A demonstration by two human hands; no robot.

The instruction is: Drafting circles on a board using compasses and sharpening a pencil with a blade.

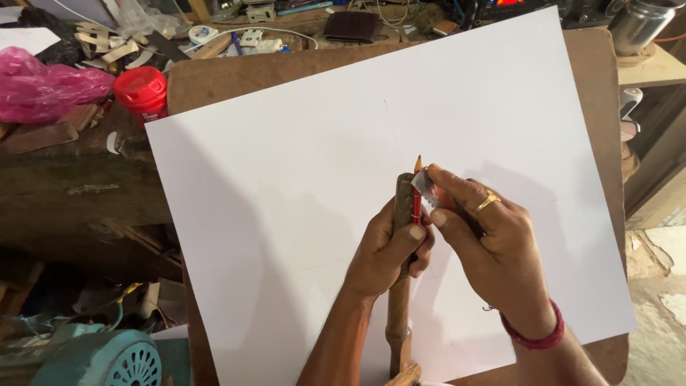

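Here, both hands meet over the large white sheet (300, 214), which lies on a brown wooden board (236, 75). The left hand (389, 250) has its fingers wrapped tight around 2 things at once: a turned wooden stick (399, 314) that runs from the sheet's near edge up through the fist, and a red pencil (416, 193) pressed against that stick by the thumb, its sharpened tip pointing away from the person, near the sheet's middle. The right hand (486, 236), wearing a gold ring (488, 201) and a red wrist thread (537, 336), pinches a small flat blade-like piece (426, 187) between thumb and forefinger, touching the pencil just below its tip; the other fingers curl inward. Beyond the sheet's far left corner stands a red-lidded jar (143, 91), with a pink plastic bag (46, 89) further left. A steel cup (639, 25) sits past the sheet's far right corner. Left of the sheet's near edge is a teal motor housing (107, 357).
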